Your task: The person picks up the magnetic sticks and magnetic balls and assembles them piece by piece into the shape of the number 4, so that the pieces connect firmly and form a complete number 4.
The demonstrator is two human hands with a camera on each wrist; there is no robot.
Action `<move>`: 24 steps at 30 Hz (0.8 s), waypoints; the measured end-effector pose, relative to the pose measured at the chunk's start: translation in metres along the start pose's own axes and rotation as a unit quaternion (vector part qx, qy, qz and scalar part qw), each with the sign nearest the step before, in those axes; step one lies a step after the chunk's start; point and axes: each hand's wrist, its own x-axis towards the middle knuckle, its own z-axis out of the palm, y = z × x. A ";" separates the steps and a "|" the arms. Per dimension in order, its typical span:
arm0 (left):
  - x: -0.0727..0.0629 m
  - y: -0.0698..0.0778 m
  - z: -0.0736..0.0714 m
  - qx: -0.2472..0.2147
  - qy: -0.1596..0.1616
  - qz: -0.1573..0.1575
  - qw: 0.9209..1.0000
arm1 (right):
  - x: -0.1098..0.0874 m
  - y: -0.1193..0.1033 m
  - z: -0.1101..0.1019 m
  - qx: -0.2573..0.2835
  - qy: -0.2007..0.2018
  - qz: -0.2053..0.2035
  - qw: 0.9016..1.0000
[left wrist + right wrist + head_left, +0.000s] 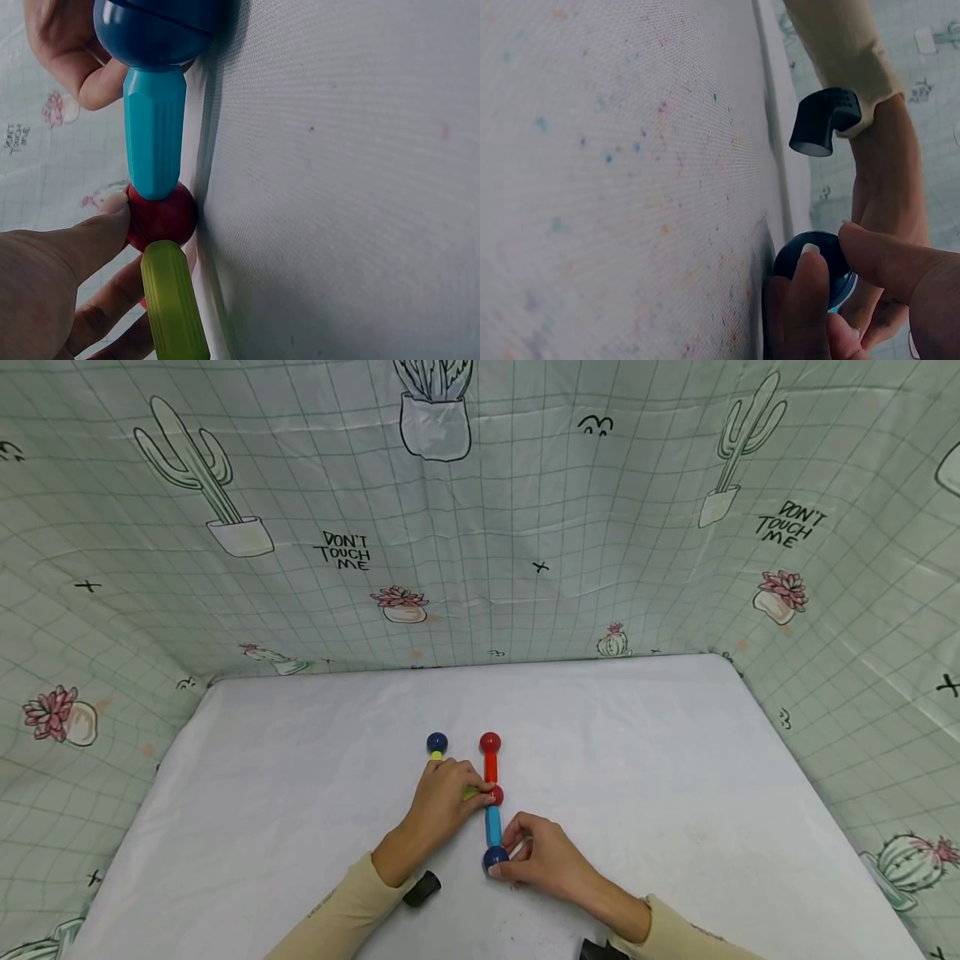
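Observation:
On the white tabletop lies a toy structure of colored rods and balls. My left hand (447,795) pinches its middle red ball (497,795) between thumb and fingers. A red rod (491,767) runs from that ball to another red ball (490,742) farther away, and a light blue rod (492,827) runs toward me. At the light blue rod's near end, the fingers and thumb of my right hand (551,858) grip a dark blue ball (495,858). A yellow-green rod (174,304) also meets the middle ball. Beyond my left hand, which partly hides the pieces, sits another dark blue ball (437,742).
The white-covered table (637,760) has a cloth wall (495,510) with grid lines and cactus drawings behind it and along both sides. A black wrist camera (422,889) sits by the left sleeve, another dark device (602,950) by the right sleeve.

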 end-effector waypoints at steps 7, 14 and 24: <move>0.000 0.001 0.000 0.001 -0.005 -0.005 1.000 | 0.001 0.000 0.001 -0.009 0.002 -0.001 1.000; 0.001 0.000 0.000 0.008 -0.007 -0.005 1.000 | 0.000 -0.001 0.000 -0.002 -0.002 0.003 1.000; 0.002 0.000 0.000 0.014 -0.007 0.006 1.000 | -0.006 0.000 -0.008 -0.008 0.007 -0.011 1.000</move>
